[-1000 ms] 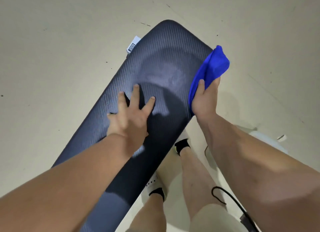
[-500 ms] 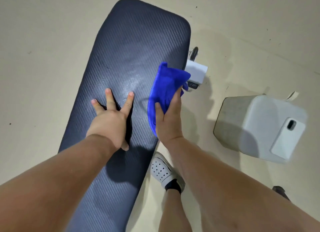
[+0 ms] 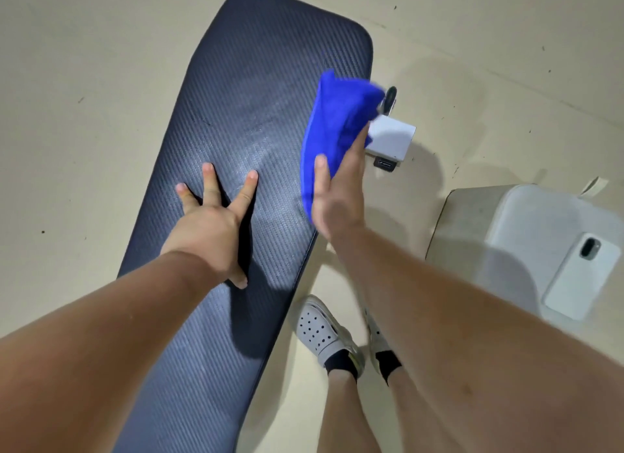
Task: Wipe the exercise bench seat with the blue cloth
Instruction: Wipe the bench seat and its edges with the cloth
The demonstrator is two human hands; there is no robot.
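The left hand (image 3: 209, 223) lay flat on the bench seat (image 3: 263, 91), fingers straight and spread, gripping nothing and bracing on the ribbed dark pad about halfway along it. The seat ran from the lower left up to its rounded far end, with paler streaks near the middle that may have been damp patches or plain sheen.

At the seat's right edge was the blue cloth (image 3: 332, 128), bunched and blurred. The right hand (image 3: 337, 199) gripped it, thumb on top and fingers curled round the far side. Whether the cloth pressed on the pad or hung just off its side could not be told.

To wipe well from here, the cloth probably wanted spreading flatter under the palm — a bunched wad touches little of the surface. Long, overlapping strokes along the ribs would likely suit the texture, and the far end and the strip under the left hand looked like the easiest spots to miss, so that hand would need to shift at some point.

Just beside the cloth stood a white frame block (image 3: 393, 140). Further right, well apart from the bench, a phone (image 3: 580, 277) rested on a grey box (image 3: 506, 216) — worth keeping a swinging elbow away from.
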